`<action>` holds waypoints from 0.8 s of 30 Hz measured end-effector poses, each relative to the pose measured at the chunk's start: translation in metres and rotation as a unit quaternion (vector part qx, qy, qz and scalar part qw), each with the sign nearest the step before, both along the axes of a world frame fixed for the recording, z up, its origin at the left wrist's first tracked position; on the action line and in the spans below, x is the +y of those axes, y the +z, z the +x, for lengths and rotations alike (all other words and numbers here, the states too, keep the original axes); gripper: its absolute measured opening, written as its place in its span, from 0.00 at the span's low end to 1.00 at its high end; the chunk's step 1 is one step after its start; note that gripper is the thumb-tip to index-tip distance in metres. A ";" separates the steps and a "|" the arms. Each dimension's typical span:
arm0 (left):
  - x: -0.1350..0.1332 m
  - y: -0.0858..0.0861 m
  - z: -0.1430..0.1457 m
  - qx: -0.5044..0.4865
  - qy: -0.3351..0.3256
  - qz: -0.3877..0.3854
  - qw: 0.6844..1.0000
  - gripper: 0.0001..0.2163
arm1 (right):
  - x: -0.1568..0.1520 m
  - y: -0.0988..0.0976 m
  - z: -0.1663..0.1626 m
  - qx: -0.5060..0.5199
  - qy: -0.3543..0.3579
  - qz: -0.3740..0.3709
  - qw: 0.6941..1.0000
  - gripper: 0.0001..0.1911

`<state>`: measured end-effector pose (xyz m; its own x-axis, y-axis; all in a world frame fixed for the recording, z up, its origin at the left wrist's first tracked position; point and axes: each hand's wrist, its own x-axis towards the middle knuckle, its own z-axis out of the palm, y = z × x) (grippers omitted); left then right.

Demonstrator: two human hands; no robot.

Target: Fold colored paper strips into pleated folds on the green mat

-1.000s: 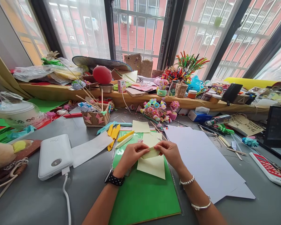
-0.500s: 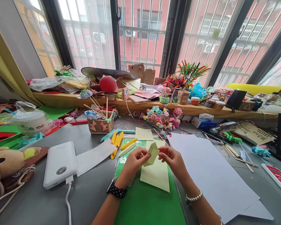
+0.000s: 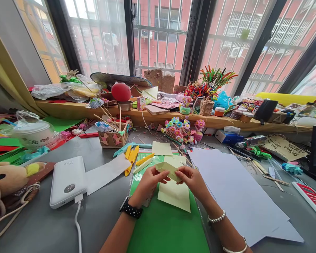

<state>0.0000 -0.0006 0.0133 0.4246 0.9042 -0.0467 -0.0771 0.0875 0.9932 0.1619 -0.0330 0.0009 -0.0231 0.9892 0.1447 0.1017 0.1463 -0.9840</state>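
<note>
A grey counter (image 3: pixel 105 218) carries everything close by. On its right side lie broad white sheets (image 3: pixel 234 193), and beside them, in the middle, a green board (image 3: pixel 168 232). A white power bank (image 3: pixel 68 181) with a cable plugged in sits well to the left. Pale-yellow paper (image 3: pixel 175 198) lies flat on the board. Above it, the left hand (image 3: pixel 150 181) and right hand (image 3: pixel 192 178) pinch opposite ends of a folded pale-yellow piece (image 3: pixel 170 170), thumbs against fingers. Smaller yellow folded strips (image 3: pixel 132 157) rest near the board's far left corner.

Upside-down, probably "35W", on power bank (image 3: pixel 67 181)
</note>
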 end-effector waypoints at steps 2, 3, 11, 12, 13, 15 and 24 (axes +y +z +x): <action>0.001 0.002 -0.002 0.002 0.016 -0.001 1.000 0.12 | 0.000 0.000 0.001 -0.007 -0.002 0.005 1.000 0.13; 0.001 0.003 -0.002 0.000 0.023 -0.003 1.000 0.12 | 0.000 0.001 0.001 -0.008 -0.005 0.008 1.000 0.13; 0.002 -0.003 0.000 -0.051 0.051 -0.026 0.997 0.12 | -0.001 0.003 -0.001 0.032 -0.008 0.000 0.999 0.14; 0.002 -0.003 0.001 -0.054 0.051 -0.026 0.997 0.12 | -0.001 0.003 -0.001 0.036 -0.013 -0.001 0.999 0.14; 0.002 -0.003 0.001 -0.052 0.049 -0.028 0.997 0.12 | -0.001 0.003 -0.001 0.040 -0.021 -0.001 0.999 0.14; 0.003 -0.002 0.002 -0.040 0.046 -0.033 0.998 0.13 | -0.001 0.002 0.000 0.045 -0.040 0.000 0.998 0.14; 0.005 0.000 0.001 -0.040 0.074 -0.055 0.995 0.20 | 0.000 0.004 0.007 0.031 -0.066 0.002 0.997 0.16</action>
<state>0.0009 0.0040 0.0133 0.2928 0.9486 -0.1204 -0.1753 0.1770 0.9685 0.1692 -0.0326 0.0046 0.1172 0.9825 0.1449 0.0588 0.1388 -0.9886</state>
